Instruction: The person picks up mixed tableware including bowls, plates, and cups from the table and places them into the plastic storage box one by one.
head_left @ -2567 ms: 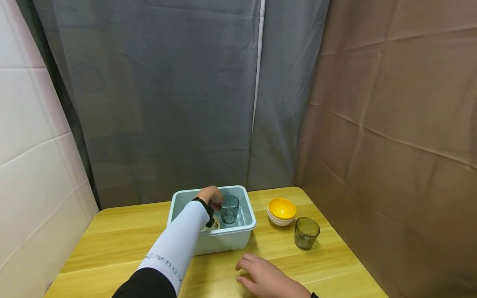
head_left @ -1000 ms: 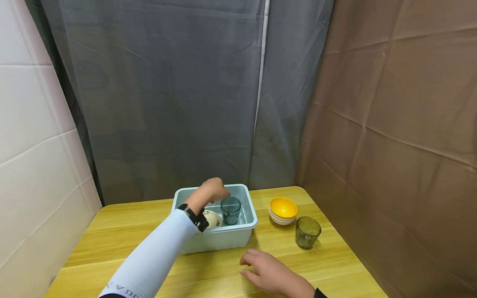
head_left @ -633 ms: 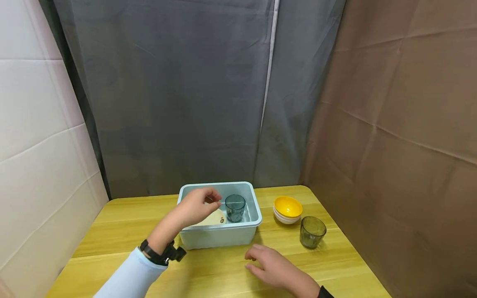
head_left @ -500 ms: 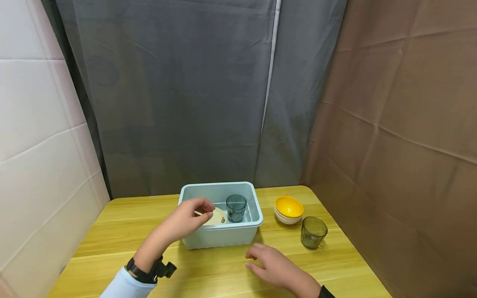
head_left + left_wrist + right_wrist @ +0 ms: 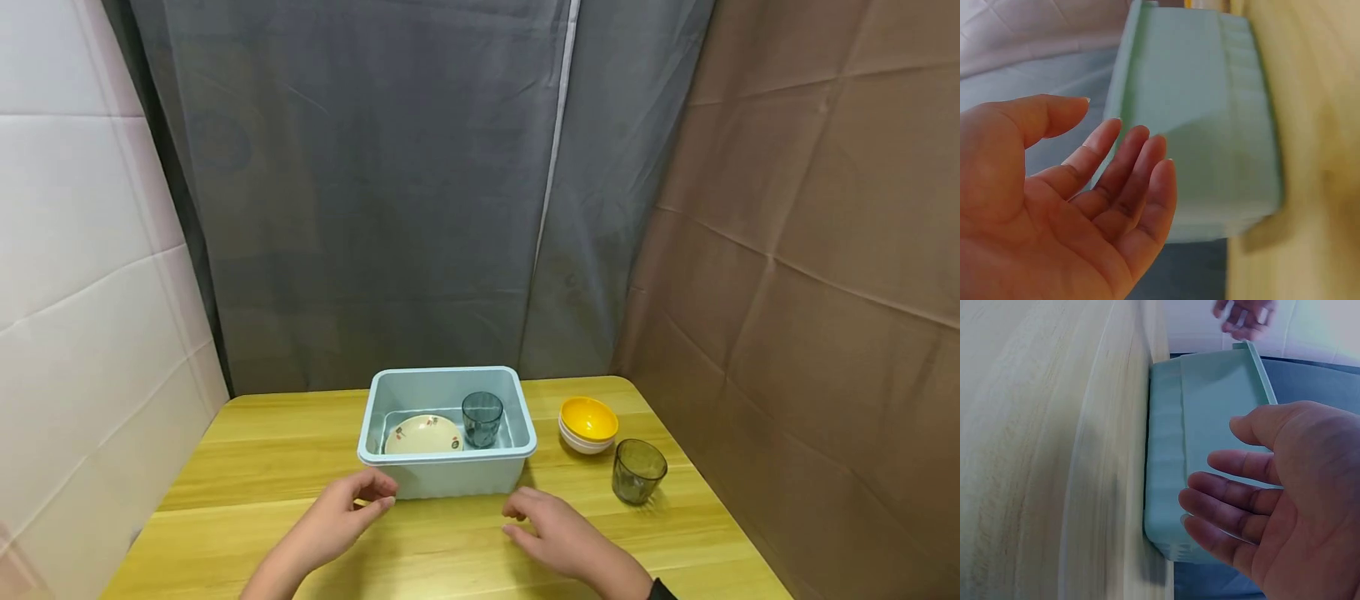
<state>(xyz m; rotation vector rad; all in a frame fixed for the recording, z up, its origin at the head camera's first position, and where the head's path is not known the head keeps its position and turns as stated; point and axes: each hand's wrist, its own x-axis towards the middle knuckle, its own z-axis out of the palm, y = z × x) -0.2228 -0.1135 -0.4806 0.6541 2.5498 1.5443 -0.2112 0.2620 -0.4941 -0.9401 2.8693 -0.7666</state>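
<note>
A pale blue-green plastic bin (image 5: 450, 477) stands on the wooden table. Inside it, a cream plate (image 5: 424, 435) with small printed motifs lies at the left, and a blue-grey glass tumbler (image 5: 482, 419) stands upright at the right. My left hand (image 5: 337, 518) is near the bin's front left corner, its fingers loosely bent around nothing; the left wrist view shows the palm and relaxed fingers (image 5: 1141, 181) before the bin wall. Near the front right corner is my right hand (image 5: 558, 537), also holding nothing, with relaxed fingers (image 5: 1229, 509) in the right wrist view.
Right of the bin, a yellow bowl (image 5: 589, 418) sits on top of white bowls (image 5: 585, 446). An olive-green glass tumbler (image 5: 639, 472) stands in front of them, near the right edge of the table (image 5: 247, 467). Grey, white and brown sheets hang around the table.
My left hand has come out of the bin, back and down to its front left, leaving the plate and blue-grey tumbler inside. My right hand has barely moved. The head view has shifted slightly.
</note>
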